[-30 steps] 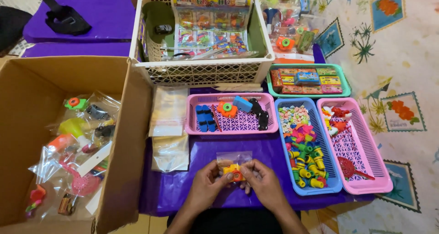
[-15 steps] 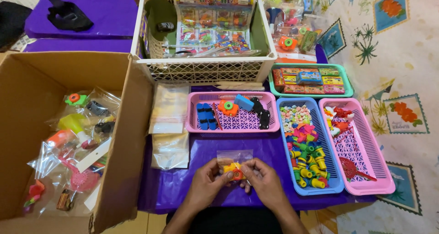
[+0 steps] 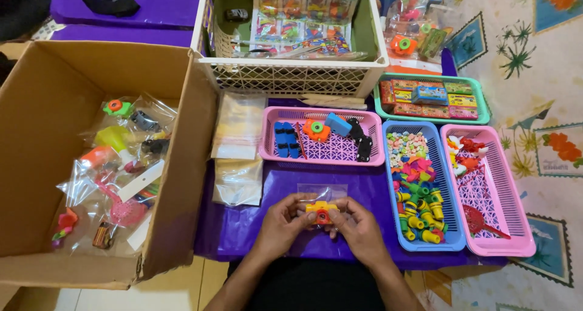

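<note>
Both hands meet low in the middle, just over the purple worktop (image 3: 255, 226). The left hand (image 3: 280, 221) and the right hand (image 3: 357, 225) each have their fingers closed on a small yellow toy (image 3: 321, 211) with a red part at the front. It sits between them, pinched from both sides. Right behind the toy lies a clear little bag (image 3: 322, 192), flat on the purple cover.

A bit further out, to the right, is a blue tray (image 3: 452, 238) full of small bright pieces. Beside that is a pink tray (image 3: 516, 238) with red bits in it. Straight ahead is another pink tray (image 3: 270, 156) with blue, orange and black toys. To the left of it lies a pile of clear bags (image 3: 238, 138).

On the far left stands a big cardboard box (image 3: 182, 183) with packed toy bags inside. Farthest away are a green tray (image 3: 483, 104) of little boxes and a white basket (image 3: 291, 77).
</note>
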